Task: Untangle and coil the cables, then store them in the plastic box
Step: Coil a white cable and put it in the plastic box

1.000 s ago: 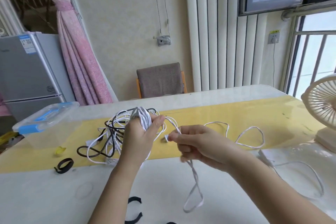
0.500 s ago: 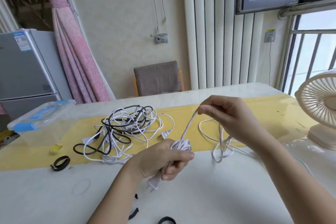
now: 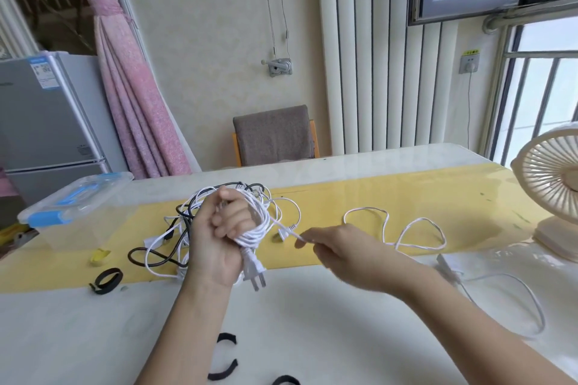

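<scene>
Several turns of white power cable (image 3: pixel 255 230) are wound round the left hand (image 3: pixel 215 241), raised just in front of the tangled pile (image 3: pixel 162 237). Its grip is clenched on the coil, and the plug (image 3: pixel 256 270) hangs below. Right of the pile, the right hand (image 3: pixel 337 248) pinches the free strand, which runs almost level from coil to fingers. From there it trails in loose loops (image 3: pixel 406 228) farther right across the tabletop (image 3: pixel 312 337). Being nearer the slack, the right hand looks set to carry the next wrap. Left of the pile sits the clear plastic box (image 3: pixel 72 206).
</scene>
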